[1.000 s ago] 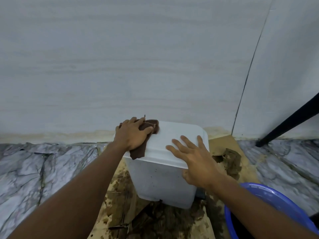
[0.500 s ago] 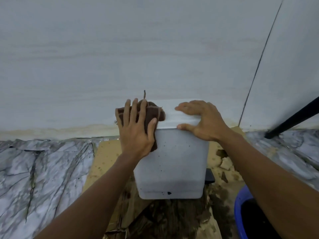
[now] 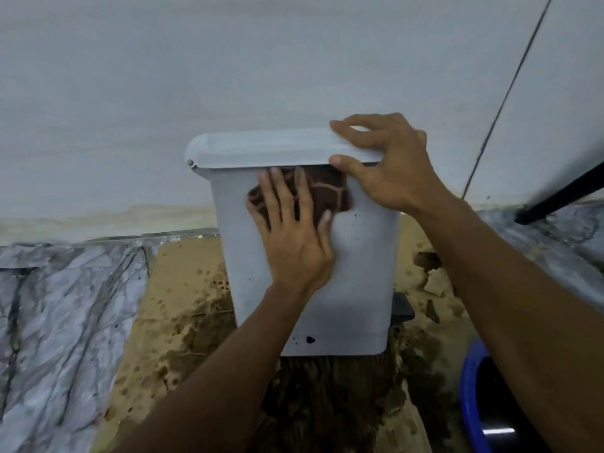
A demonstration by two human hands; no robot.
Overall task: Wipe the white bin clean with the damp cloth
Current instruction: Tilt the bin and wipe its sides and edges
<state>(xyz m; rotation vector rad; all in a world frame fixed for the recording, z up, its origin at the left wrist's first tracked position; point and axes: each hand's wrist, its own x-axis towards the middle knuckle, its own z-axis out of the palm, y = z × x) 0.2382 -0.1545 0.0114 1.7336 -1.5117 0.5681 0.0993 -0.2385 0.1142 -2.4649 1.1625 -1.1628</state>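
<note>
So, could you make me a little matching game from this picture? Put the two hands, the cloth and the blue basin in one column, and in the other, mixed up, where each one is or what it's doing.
Things
1. left hand
2. right hand
3. cloth
4. blue basin

Descriptions
A. at the lower right edge of the view
B. grips the right end of the lid
C. brown, against the front wall of the white bin, just under the lid
D. fingers straight, pressing the cloth

Pairs: 1-D, 2-B, 3-C, 4-A.
</note>
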